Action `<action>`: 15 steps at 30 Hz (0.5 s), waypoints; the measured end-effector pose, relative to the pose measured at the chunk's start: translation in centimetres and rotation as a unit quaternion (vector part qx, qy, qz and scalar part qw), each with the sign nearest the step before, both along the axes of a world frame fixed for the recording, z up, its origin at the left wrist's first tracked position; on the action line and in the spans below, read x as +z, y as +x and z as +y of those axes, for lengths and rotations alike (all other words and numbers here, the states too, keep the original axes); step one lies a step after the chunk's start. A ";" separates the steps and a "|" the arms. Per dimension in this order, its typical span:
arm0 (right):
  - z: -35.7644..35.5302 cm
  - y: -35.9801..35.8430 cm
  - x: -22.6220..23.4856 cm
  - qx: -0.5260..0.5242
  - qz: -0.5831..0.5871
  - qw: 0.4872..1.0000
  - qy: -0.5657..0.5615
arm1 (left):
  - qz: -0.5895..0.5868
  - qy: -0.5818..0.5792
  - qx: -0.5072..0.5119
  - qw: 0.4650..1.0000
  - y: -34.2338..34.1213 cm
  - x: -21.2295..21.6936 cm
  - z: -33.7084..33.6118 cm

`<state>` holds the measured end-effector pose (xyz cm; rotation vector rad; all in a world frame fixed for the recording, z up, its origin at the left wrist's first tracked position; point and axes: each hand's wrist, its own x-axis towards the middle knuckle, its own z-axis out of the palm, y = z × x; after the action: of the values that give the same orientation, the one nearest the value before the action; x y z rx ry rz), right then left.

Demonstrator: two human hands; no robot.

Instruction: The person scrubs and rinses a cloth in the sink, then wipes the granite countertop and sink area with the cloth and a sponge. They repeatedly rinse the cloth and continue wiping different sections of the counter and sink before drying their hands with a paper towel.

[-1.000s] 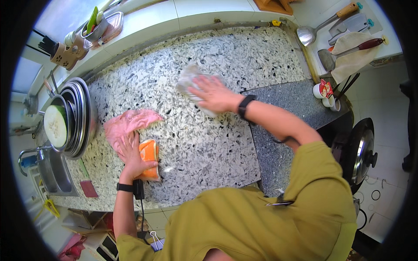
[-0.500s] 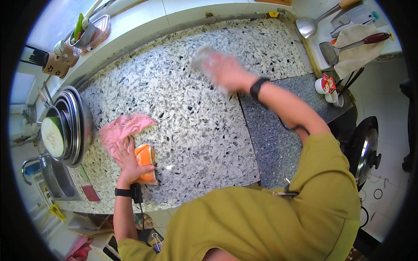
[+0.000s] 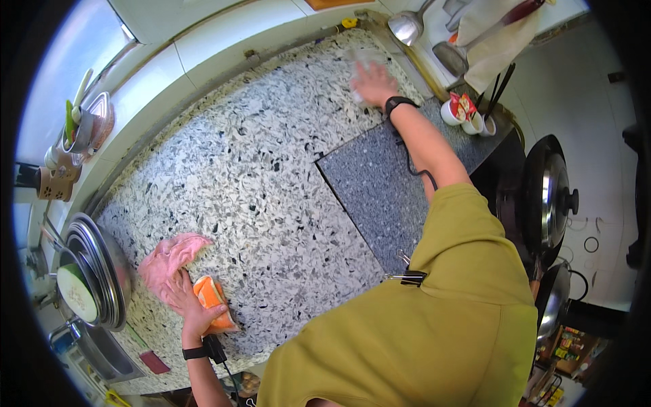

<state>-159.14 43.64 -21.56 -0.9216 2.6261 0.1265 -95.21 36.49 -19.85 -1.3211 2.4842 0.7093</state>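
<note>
My right hand (image 3: 376, 85) is pressed onto a whitish cloth (image 3: 357, 95) near the far right corner of the speckled stone counter (image 3: 271, 183), holding it under the fingers. Motion smears the cloth and fingertips. At the near left, my left hand (image 3: 192, 309) lies flat with its fingers stretched out. Those fingers rest at the edge of a crumpled pink cloth (image 3: 169, 261). The thumb lies across a folded orange cloth or pad (image 3: 209, 293) with a pale border.
Nested steel bowls (image 3: 112, 278) with a cut melon (image 3: 76, 292) stand at the left by the sink (image 3: 112, 353). A dark grey slab (image 3: 373, 183) borders the counter. Small white cups (image 3: 472, 123) and a lidded wok (image 3: 553, 200) are at the right. Ladles (image 3: 407, 28) lie on the ledge.
My right hand has slid the whitish cloth away and rightward into the far right corner. My left hand stays on the pink and orange cloths. The whole view has shifted and turned.
</note>
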 end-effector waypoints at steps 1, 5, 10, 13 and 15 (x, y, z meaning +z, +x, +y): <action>1.6 -1.2 -0.2 -0.057 0.014 0.998 -0.012 | -0.005 0.000 -0.008 1.000 0.1 0.1 0.0; 6.1 -1.6 -1.9 -0.206 0.044 0.977 -0.036 | 0.018 -0.026 -0.031 0.999 0.4 -0.2 0.0; 5.8 5.3 -2.7 -0.261 0.077 0.958 -0.086 | 0.020 -0.067 -0.053 0.996 0.8 -1.1 0.0; 4.2 12.8 -2.0 -0.188 0.060 0.979 -0.058 | 0.038 -0.041 -0.045 0.997 1.2 -1.8 -0.2; 3.6 18.5 -1.5 -0.123 0.075 0.987 -0.076 | 0.007 -0.071 -0.056 0.996 1.5 -2.3 -0.3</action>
<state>-140.63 47.20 -23.09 -0.6475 2.8967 -0.0700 -93.67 36.14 -22.11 -1.2140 2.6373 0.5271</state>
